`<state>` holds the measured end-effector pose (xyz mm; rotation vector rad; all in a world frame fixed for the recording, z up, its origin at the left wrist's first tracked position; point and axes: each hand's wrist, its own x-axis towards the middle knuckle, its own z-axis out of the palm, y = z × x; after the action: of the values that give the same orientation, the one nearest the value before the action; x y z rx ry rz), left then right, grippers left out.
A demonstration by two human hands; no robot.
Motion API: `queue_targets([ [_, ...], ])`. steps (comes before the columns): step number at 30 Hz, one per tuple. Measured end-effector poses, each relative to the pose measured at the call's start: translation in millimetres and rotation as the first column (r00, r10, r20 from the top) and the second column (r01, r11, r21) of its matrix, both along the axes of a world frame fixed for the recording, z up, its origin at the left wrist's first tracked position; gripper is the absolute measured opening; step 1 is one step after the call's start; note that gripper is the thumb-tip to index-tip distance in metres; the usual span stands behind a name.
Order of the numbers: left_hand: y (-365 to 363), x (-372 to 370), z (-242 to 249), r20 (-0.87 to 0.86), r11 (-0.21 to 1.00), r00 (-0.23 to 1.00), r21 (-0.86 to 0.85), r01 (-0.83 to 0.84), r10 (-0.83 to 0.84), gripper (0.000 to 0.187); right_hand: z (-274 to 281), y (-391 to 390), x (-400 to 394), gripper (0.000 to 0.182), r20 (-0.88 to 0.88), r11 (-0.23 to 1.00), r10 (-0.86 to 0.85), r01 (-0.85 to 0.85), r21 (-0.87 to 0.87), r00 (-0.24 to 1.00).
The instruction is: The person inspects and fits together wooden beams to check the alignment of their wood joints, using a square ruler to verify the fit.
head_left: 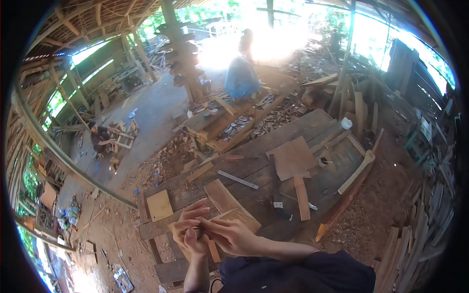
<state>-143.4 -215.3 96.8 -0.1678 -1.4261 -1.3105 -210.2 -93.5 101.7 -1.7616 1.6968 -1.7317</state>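
Observation:
My left hand (pixel 192 233) and my right hand (pixel 237 238) meet at the near edge of the wooden workbench (pixel 229 168). The fingers of the left are curled, thumb up against them. Pinched together, the right fingertips touch the left hand. Something small and dark may lie between them, but the fingers hide it. Beneath and behind the hands are pieces of light wood, among them a board (pixel 221 193) lying flat. A square yellowish sheet (pixel 159 205) rests left of my hands, and a metal ruler (pixel 238 179) lies beyond them.
On the bench's right are a brown sheet (pixel 293 158), a narrow wood strip (pixel 302 198), a dark saw-like blade (pixel 277 195) and a white cup (pixel 346 123). A person (pixel 104 139) sits at the left beside a small wooden frame (pixel 125 139). Planks (pixel 405 249) are stacked at right.

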Motion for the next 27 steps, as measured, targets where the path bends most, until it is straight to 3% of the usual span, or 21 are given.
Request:
queue_targets([
  [5, 7.9, -0.8, -0.1, 0.020, 0.999, 0.999, -0.041, 0.028, -0.027, 0.026, 4.9, 10.5, 3.4, 0.053, 0.028, 1.000, 0.010, -0.009, -0.016, 1.000],
  [8, 11.9, -0.9, -1.0, 0.021, 0.998, 0.999, -0.052, 0.038, -0.037, 0.026, 3.7, 10.5, 8.1, 0.052, 0.046, 0.990, -0.003, 0.010, -0.143, 0.999],
  [11, 18.1, 0.2, -0.8, 0.000, 0.999, 1.000, -0.046, -0.003, 0.003, 0.026, -7.6, 14.0, 12.4, 0.046, 0.115, 0.993, -0.030, 0.043, -0.108, 0.993],
  [13, 18.9, 4.6, -3.3, 0.007, 0.998, 0.999, 0.056, -0.043, 0.042, 0.021, -28.8, 11.5, 10.4, 0.053, 0.128, 0.998, -0.054, 0.048, 0.052, 0.990],
  [16, 9.2, 5.6, -8.2, -0.039, 0.991, 0.997, 0.118, -0.055, 0.060, 0.020, -102.4, -9.5, -3.2, 0.054, 0.097, 0.970, -0.197, 0.180, 0.165, 0.976],
  [17, 6.9, 7.0, -6.8, -0.015, 0.991, 0.998, 0.117, -0.060, 0.062, 0.019, -93.3, -6.7, -1.4, 0.053, 0.198, 0.969, -0.179, 0.137, 0.207, 0.964],
  [22, 7.3, 4.6, -3.8, 0.030, 0.996, 0.997, 0.039, -0.077, 0.075, 0.021, -3.7, 5.3, 20.6, 0.053, 0.178, 0.998, -0.022, 0.013, 0.054, 0.984],
  [24, 8.8, -1.6, 1.5, 0.010, 0.995, 0.995, -0.003, -0.101, 0.101, 0.023, 4.2, -0.2, 20.6, 0.054, 0.157, 0.988, -0.058, 0.080, -0.134, 0.986],
  [26, 2.5, -1.5, 1.2, -0.009, 0.998, 0.998, 0.006, -0.063, 0.063, 0.025, -23.2, -2.6, 5.6, 0.054, 0.173, 0.997, -0.062, 0.070, -0.044, 0.983],
  [27, 0.4, 1.0, 3.2, 0.009, 0.995, 0.995, 0.033, -0.095, 0.095, 0.024, -35.2, -5.7, -2.4, 0.053, 0.218, 0.981, -0.096, 0.056, 0.184, 0.971],
])
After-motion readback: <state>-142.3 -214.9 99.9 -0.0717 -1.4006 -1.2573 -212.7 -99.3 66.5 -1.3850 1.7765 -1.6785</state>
